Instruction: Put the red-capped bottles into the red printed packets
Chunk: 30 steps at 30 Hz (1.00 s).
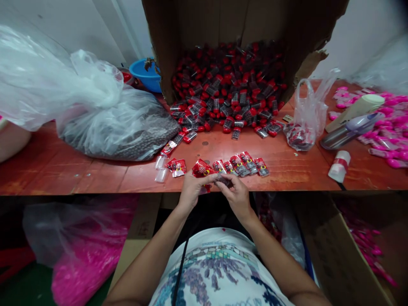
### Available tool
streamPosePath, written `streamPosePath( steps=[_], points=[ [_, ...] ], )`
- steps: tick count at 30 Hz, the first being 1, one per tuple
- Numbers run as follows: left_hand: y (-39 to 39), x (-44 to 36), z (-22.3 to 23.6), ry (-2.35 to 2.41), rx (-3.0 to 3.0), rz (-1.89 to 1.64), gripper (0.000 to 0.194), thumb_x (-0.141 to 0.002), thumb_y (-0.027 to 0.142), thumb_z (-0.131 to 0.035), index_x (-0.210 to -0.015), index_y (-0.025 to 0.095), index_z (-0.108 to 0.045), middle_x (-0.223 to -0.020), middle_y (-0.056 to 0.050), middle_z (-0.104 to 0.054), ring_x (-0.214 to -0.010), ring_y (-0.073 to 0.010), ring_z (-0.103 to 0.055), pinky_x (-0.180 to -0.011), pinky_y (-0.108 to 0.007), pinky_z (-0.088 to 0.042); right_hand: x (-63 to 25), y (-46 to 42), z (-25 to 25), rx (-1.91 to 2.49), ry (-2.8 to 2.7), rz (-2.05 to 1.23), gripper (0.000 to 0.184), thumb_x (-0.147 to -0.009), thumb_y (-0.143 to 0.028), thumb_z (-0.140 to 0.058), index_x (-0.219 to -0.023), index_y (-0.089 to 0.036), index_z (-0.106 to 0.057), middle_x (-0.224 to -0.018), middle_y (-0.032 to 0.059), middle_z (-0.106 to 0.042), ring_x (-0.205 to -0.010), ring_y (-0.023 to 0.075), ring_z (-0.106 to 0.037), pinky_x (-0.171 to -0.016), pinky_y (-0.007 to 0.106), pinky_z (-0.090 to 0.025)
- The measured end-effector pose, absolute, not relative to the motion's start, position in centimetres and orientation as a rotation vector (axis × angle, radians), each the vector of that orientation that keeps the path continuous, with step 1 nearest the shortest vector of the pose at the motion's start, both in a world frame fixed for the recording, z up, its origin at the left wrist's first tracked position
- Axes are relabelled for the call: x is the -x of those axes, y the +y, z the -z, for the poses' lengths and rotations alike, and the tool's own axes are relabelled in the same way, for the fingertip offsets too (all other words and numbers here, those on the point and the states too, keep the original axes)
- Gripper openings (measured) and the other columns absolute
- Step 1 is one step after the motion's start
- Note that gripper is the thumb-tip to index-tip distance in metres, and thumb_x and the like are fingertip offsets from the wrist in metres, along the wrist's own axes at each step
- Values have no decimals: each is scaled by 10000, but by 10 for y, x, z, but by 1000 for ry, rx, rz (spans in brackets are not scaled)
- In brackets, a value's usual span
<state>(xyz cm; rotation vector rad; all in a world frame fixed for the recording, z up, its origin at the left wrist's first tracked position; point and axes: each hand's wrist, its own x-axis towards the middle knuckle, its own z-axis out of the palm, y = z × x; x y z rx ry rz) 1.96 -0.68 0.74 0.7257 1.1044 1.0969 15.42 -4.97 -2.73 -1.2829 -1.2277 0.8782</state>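
Observation:
At the table's front edge, my left hand (192, 189) is closed on red printed cards (202, 168), its thumb stretched toward my right hand. My right hand (238, 196) is closed on a small dark-filled clear container (225, 182), partly hidden by the fingers. The two hands meet at that piece. Just beyond them lies a row of red-labelled packs (239, 164) with dark contents. To the left are more red cards (178, 168) and small clear empty sleeves (161, 175).
A torn cardboard box (165, 68) lies on its side, spilling red-capped containers (232, 97). Left sits a plastic bag of dark beads (121, 131); behind it, a blue basin (146, 76). Right are a knotted bag (302, 123), bottles (350, 129), a white roll (339, 165) and pink pieces (392, 131).

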Motion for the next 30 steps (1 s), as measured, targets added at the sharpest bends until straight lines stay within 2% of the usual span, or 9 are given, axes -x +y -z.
streamPosePath(
  steps=[3,7,9,12,14,18,25,27,30],
  points=[
    [-6,-17,-5,1083,-714,-1075,323,-487,182,-858,-720,141,-638,-653,3,-659,-553,-112,-594,-553,-219,-469,-152,-47,28,1207,-1028,-1106,239,-780,-354,-668,-973,-217,-634,-882,20,-699,-778,165,-652,-655,277,-531],
    [-7,-14,0,1044,-635,-1017,356,-511,188,-849,-801,170,-644,-722,-2,-681,-592,-131,-623,-574,-240,-488,-151,-46,30,1178,-890,-1251,275,-751,-365,-692,-963,-203,-624,-826,14,-696,-697,151,-637,-537,235,-501],
    [-8,-14,2,1047,-663,-1045,327,-524,193,-845,-783,165,-647,-705,5,-673,-584,-118,-612,-565,-222,-478,-150,-48,31,1178,-923,-1210,252,-757,-349,-690,-957,-208,-630,-861,17,-701,-744,159,-648,-603,258,-524],
    [-9,-17,1,1087,-756,-1080,274,-526,211,-848,-695,142,-643,-628,15,-643,-523,-95,-566,-511,-197,-445,-146,-51,31,1220,-1039,-1041,220,-779,-315,-677,-974,-219,-645,-928,23,-700,-844,167,-653,-780,312,-531],
    [-9,-18,0,1111,-786,-1075,288,-524,227,-851,-718,138,-657,-640,10,-655,-496,-89,-548,-466,-192,-421,-144,-51,32,1221,-1034,-1017,218,-794,-319,-662,-988,-221,-645,-949,29,-699,-871,171,-654,-826,330,-526],
    [-7,-15,-1,1104,-718,-1123,378,-543,276,-843,-860,154,-677,-740,-7,-687,-483,-86,-545,-404,-186,-400,-151,-46,32,1166,-928,-1189,263,-787,-350,-659,-1013,-215,-649,-953,33,-709,-864,182,-660,-783,330,-549],
    [-5,-8,-1,1089,-718,-1115,331,-560,244,-836,-832,160,-668,-691,17,-667,-448,-68,-526,-403,-177,-415,-162,-46,30,1126,-960,-1290,444,-757,-320,-690,-1188,-253,-611,-1051,35,-677,-849,180,-634,-709,310,-563],
    [-6,-10,-3,1095,-746,-1109,314,-571,241,-831,-826,160,-666,-686,20,-663,-432,-62,-512,-388,-174,-404,-159,-49,27,1123,-963,-1263,417,-770,-311,-678,-1179,-259,-612,-1041,36,-669,-840,181,-629,-692,309,-561],
    [-8,-14,-3,1129,-777,-1167,323,-570,244,-831,-832,169,-656,-682,27,-655,-443,-69,-519,-375,-171,-394,-153,-54,23,1221,-1099,-1033,322,-801,-298,-647,-1121,-266,-653,-1023,43,-628,-868,180,-610,-753,320,-545]
  ],
)
